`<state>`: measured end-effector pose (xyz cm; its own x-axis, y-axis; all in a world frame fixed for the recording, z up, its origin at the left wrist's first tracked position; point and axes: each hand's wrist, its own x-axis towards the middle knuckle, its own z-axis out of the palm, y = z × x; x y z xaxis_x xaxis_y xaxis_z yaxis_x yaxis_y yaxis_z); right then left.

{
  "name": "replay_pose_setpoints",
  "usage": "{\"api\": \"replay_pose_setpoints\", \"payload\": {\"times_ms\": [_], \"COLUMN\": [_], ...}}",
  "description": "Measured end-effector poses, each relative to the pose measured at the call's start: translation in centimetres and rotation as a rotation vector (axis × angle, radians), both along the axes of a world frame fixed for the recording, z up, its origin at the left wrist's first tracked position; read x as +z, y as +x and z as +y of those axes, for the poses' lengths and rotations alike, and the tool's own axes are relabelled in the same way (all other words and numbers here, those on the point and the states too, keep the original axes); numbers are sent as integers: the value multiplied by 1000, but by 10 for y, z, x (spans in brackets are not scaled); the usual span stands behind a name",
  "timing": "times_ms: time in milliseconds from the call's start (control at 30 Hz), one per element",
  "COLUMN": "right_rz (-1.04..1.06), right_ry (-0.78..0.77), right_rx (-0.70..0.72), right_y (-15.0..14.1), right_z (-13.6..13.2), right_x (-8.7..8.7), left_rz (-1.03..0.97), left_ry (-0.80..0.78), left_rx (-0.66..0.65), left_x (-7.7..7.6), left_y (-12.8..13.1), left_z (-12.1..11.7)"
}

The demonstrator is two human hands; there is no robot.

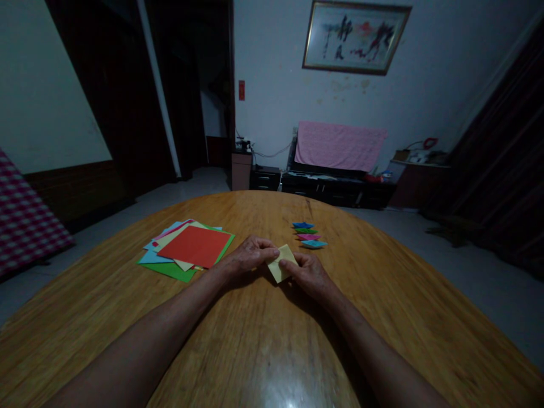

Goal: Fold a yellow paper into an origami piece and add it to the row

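A small folded piece of pale yellow paper [278, 274] is held between my two hands, just above the table. My left hand [251, 253] pinches its upper left edge, thumb on top. From the other side, my right hand [309, 273] grips it with the thumb pressed on its face; the fingers beneath are hidden. Beyond my right hand lies a short row of small folded paper boats: blue [303, 225], green [306, 231], pink [308, 237] and light blue [313, 245]. To the left of my left hand is a loose stack of coloured paper sheets, with a red sheet [195, 246] uppermost.
Everything rests on a round wooden table [255, 362] with a glossy top. Past its far edge stand a low black cabinet [331, 195] and a screen draped with a pink cloth [340, 147]. A checked cloth [28, 221] hangs at far left, a dark curtain [501, 147] at right.
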<state>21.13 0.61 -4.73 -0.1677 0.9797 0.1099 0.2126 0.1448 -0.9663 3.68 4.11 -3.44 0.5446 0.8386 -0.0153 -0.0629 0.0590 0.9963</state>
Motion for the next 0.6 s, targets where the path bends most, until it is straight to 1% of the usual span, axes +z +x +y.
{"api": "replay_pose_setpoints", "payload": {"times_ms": [67, 167, 267, 367, 433, 533, 600], "right_rz": [-1, 1, -19, -11, -4, -22, -32], "right_ry": [-3, -2, -7, -10, -26, -34, -14], "right_rx": [11, 33, 61, 65, 44, -3, -9], "right_y": [0, -1, -1, 1, 3, 7, 7], "right_z": [-2, -3, -3, -3, -2, -1, -1], "right_x": [3, 5, 3, 1, 1, 2, 3], "left_rz": [50, 137, 157, 138, 125, 106, 93], "left_ry": [8, 74, 124, 97, 65, 33, 19], "left_rx": [-3, -16, -30, -18, 3, 36, 38], "left_x": [1, 1, -3, -7, -9, -8, -6], "left_y": [-2, -5, -7, -7, -7, -6, -4], "left_z": [2, 8, 13, 16, 17, 14, 12]}}
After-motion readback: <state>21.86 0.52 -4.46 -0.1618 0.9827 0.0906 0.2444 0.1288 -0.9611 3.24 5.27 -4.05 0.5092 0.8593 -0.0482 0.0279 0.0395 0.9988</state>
